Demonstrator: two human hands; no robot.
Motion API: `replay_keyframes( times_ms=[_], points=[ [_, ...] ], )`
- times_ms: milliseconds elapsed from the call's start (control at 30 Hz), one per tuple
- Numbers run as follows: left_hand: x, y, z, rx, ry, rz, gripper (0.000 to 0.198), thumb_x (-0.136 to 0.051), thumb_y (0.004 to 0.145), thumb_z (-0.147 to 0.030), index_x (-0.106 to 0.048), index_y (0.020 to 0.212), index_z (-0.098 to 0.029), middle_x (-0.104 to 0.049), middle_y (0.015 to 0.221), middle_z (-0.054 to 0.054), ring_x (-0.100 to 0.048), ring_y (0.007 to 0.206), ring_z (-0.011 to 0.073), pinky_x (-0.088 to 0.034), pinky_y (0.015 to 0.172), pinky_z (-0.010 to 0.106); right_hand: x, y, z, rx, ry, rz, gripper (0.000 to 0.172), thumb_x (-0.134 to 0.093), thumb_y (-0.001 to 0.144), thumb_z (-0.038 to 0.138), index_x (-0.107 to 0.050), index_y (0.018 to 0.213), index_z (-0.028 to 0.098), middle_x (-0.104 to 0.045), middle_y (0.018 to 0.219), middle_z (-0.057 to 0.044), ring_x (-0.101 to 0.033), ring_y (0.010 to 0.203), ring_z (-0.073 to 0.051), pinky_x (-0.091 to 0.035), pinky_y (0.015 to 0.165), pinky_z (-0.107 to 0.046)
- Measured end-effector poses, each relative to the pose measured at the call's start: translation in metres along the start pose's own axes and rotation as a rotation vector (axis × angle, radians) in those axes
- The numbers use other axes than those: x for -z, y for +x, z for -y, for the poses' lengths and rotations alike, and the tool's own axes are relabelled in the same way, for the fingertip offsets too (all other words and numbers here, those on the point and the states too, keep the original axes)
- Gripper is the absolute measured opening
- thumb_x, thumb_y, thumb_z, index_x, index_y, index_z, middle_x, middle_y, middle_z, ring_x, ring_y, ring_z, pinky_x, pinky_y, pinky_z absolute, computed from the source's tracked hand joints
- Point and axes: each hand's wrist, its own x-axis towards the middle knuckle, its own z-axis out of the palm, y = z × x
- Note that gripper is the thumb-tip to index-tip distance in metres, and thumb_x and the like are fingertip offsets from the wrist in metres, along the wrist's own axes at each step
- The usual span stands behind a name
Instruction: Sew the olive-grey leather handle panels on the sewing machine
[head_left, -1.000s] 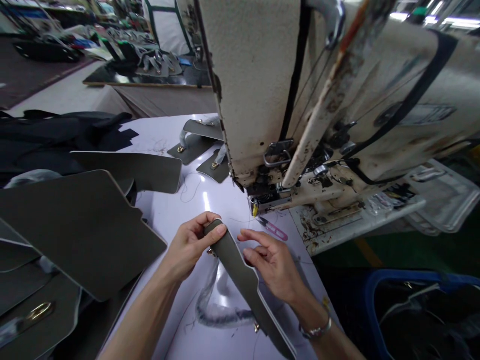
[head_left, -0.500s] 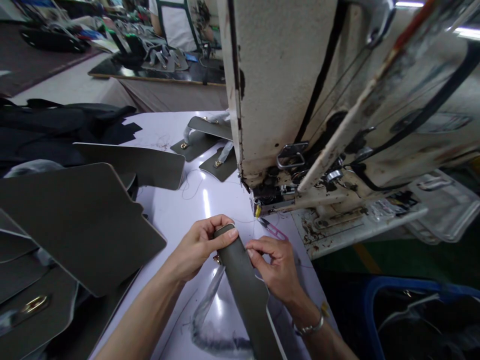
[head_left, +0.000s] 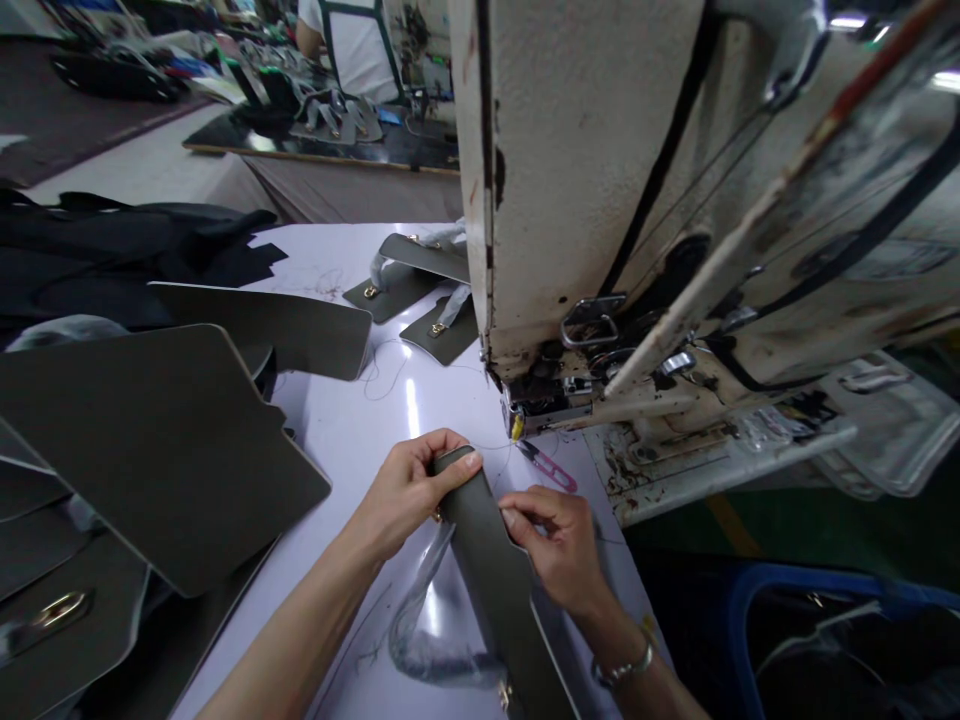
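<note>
Right hand [head_left: 559, 545] moved in — grip pinching grey strap [head_left: 491, 575] mid-edge, left hand [head_left: 409, 490] pinching its tip.

Two hands [head_left: 409, 490] [head_left: 559, 545], one strap [head_left: 491, 570], one sewing machine [head_left: 600, 150].

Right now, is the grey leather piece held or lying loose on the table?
Held: left hand pinches the top of the leather piece, right hand its edge.
</note>
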Motion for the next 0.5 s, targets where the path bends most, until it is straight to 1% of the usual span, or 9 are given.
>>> replay_keyframes(
  times_ms=[33, 100, 167, 233, 300, 367, 433, 467, 500],
  points=[
    [0.0, 0.0, 0.0, -0.007, 0.029, -0.008, 0.036, -0.076, 0.077, -0.049, -0.058, 0.081, -0.018, -0.056, 0.061, -0.004, -0.047, 0.049, 0.0089, -0.036, 0.042, 0.019, 0.002, 0.001, -0.002, -0.11, 0.058, 0.013, 0.013, -0.068, 0.089, 0.026, -0.077, 0.086, 0.017, -0.067, 0.071, -0.003, -0.059, 0.063, -0.013, -0.044, 0.063, -0.024],
    [0.001, 0.002, -0.001, -0.025, 0.092, -0.015, 0.037, -0.074, 0.078, -0.051, -0.058, 0.082, -0.018, -0.056, 0.062, -0.004, -0.048, 0.05, 0.009, -0.037, 0.043, 0.019, 0.006, 0.003, -0.003, -0.341, 0.193, 0.058, 0.026, -0.064, 0.092, 0.039, -0.076, 0.091, 0.016, -0.066, 0.072, -0.003, -0.058, 0.063, -0.013, -0.043, 0.061, -0.024],
    [0.001, 0.003, -0.003, -0.041, 0.161, 0.0, 0.038, -0.071, 0.08, -0.053, -0.058, 0.081, -0.018, -0.054, 0.062, -0.004, -0.048, 0.051, 0.0091, -0.038, 0.044, 0.019, 0.008, 0.004, 0.0, -0.47, 0.285, 0.161, 0.036, -0.06, 0.094, 0.048, -0.073, 0.091, 0.015, -0.062, 0.071, -0.002, -0.055, 0.062, -0.012, -0.041, 0.058, -0.023],
    [-0.003, 0.003, -0.005, -0.067, 0.245, -0.007, 0.039, -0.064, 0.084, -0.058, -0.059, 0.085, -0.019, -0.052, 0.062, -0.005, -0.046, 0.049, 0.0093, -0.037, 0.043, 0.02, 0.007, 0.004, 0.007, -0.471, 0.28, 0.246, 0.036, -0.063, 0.091, 0.047, -0.068, 0.077, 0.014, -0.054, 0.065, 0.0, -0.048, 0.059, -0.01, -0.035, 0.055, -0.022],
    [-0.009, 0.002, -0.009, -0.16, 0.334, -0.056, 0.039, -0.055, 0.09, -0.059, -0.063, 0.095, -0.021, -0.058, 0.07, -0.003, -0.051, 0.055, 0.0112, -0.043, 0.049, 0.023, 0.004, 0.002, 0.012, -0.425, 0.228, 0.25, 0.036, -0.067, 0.088, 0.04, -0.057, 0.064, 0.015, -0.044, 0.06, 0.003, -0.04, 0.056, -0.009, -0.028, 0.052, -0.023],
    [-0.018, -0.001, -0.014, -0.341, 0.441, -0.106, 0.036, -0.053, 0.092, -0.054, -0.066, 0.106, -0.023, -0.066, 0.093, 0.002, -0.062, 0.079, 0.0155, -0.052, 0.073, 0.029, -0.001, 0.002, 0.013, -0.37, 0.153, 0.192, 0.039, -0.065, 0.088, 0.036, -0.05, 0.057, 0.016, -0.035, 0.057, 0.004, -0.032, 0.055, -0.008, -0.022, 0.052, -0.024],
    [-0.026, -0.005, -0.02, -0.524, 0.584, -0.141, 0.031, -0.063, 0.088, -0.05, -0.068, 0.105, -0.024, -0.065, 0.116, 0.005, -0.061, 0.109, 0.0212, -0.047, 0.096, 0.036, -0.007, 0.002, 0.012, -0.316, 0.113, 0.147, 0.037, -0.064, 0.088, 0.033, -0.052, 0.058, 0.016, -0.033, 0.058, 0.004, -0.029, 0.057, -0.009, -0.022, 0.053, -0.025],
    [-0.03, -0.007, -0.022, -0.588, 0.649, -0.169, 0.026, -0.066, 0.086, -0.047, -0.07, 0.098, -0.024, -0.063, 0.121, 0.005, -0.058, 0.116, 0.0231, -0.044, 0.101, 0.038, -0.009, 0.003, 0.011, -0.293, 0.1, 0.129, 0.035, -0.063, 0.088, 0.033, -0.055, 0.059, 0.016, -0.034, 0.059, 0.004, -0.029, 0.058, -0.009, -0.022, 0.054, -0.026],
    [-0.032, -0.009, -0.024, -0.632, 0.696, -0.211, 0.022, -0.068, 0.085, -0.045, -0.07, 0.09, -0.023, -0.063, 0.121, 0.005, -0.058, 0.117, 0.0237, -0.044, 0.101, 0.039, -0.01, 0.004, 0.011, -0.274, 0.078, 0.109, 0.034, -0.062, 0.089, 0.034, -0.056, 0.06, 0.016, -0.035, 0.059, 0.004, -0.029, 0.058, -0.01, -0.023, 0.054, -0.026]
  ],
)
